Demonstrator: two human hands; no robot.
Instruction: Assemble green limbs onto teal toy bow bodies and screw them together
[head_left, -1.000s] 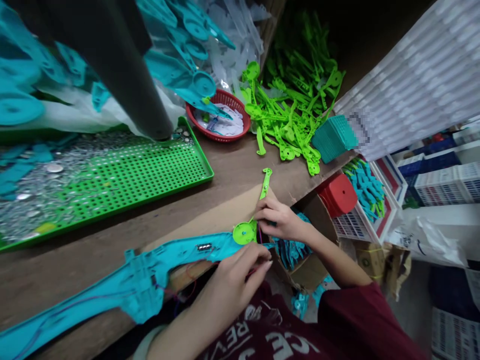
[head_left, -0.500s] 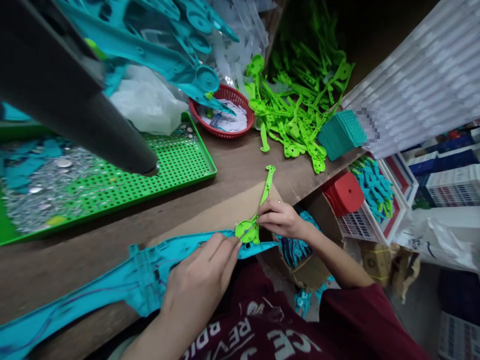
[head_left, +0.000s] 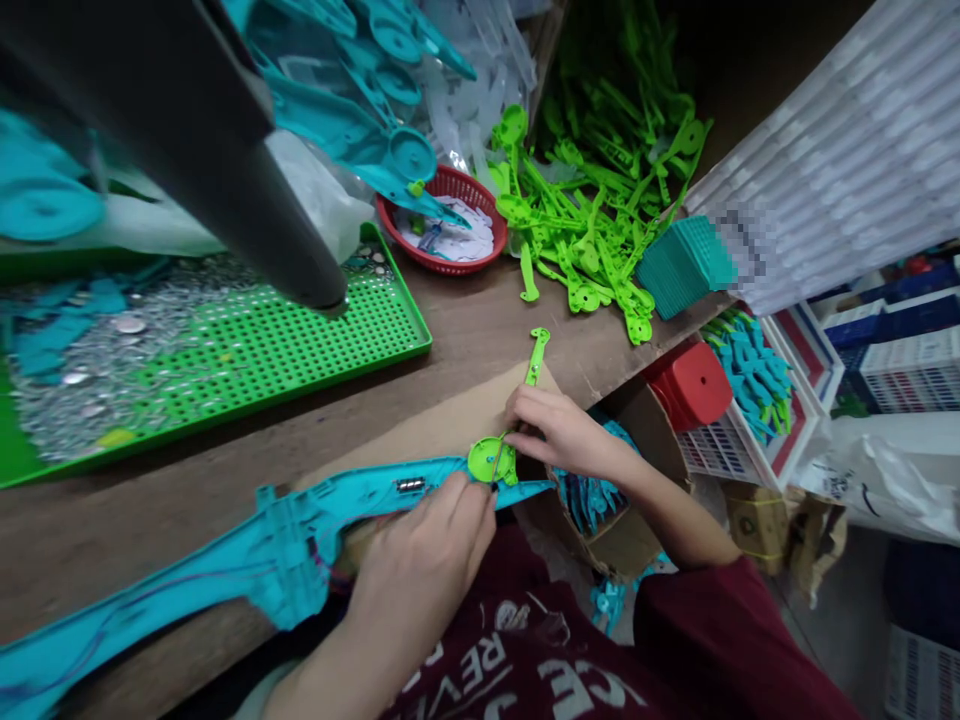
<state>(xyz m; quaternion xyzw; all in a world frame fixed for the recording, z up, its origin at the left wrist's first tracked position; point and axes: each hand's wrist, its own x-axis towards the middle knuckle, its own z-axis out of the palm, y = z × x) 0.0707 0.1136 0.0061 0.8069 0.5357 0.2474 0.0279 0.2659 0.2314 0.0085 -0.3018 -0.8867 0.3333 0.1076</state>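
Note:
A long turquoise plastic shell (head_left: 289, 545) lies hollow side up along the table's near edge, with thin wires along its inside and a small metallic cylinder (head_left: 410, 485) in it. A lime-green plastic part (head_left: 484, 458) with a round cup rests on its right end; its narrow arm (head_left: 538, 350) points away from me. My left hand (head_left: 431, 550) is closed over the shell, fingertips pinched at the cup's near edge. My right hand (head_left: 562, 432) pinches at the cup's right side and partly covers the green arm. A thin wire crosses the cup between both sets of fingertips.
A green perforated tray (head_left: 300, 350) of screws stands left, under a dark overhanging tool (head_left: 300, 240). Behind are a red basket (head_left: 457, 265), a pile of green parts (head_left: 585, 240) and a turquoise stack (head_left: 679, 270). A cardboard box (head_left: 637, 520) stands below the right edge.
My left hand has shifted slightly right and toward me, uncovering the metallic cylinder. My right hand has moved slightly left over the green arm. The dark tool appears farther right.

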